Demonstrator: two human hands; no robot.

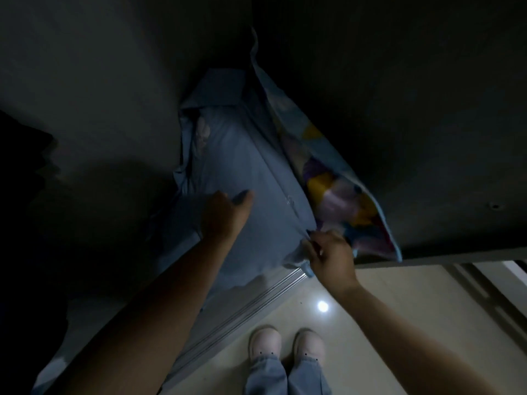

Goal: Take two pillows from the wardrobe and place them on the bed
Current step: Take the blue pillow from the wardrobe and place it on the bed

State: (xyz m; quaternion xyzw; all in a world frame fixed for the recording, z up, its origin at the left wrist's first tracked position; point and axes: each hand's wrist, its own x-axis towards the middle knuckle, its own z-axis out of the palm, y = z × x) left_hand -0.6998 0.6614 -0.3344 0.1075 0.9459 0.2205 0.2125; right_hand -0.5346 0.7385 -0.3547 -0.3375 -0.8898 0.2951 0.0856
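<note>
Fingers (pixel 312 248) of right hand (pixel 330 258) pinch blue pillow (pixel 251 178) corner.

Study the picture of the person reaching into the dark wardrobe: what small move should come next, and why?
Probably pull the blue pillow outward toward the floor track. The right hand already pinches its near corner, while the left hand rests flat on top, not yet gripping. The patterned pillow leans beside it against the wardrobe wall, so that one can follow.
</note>
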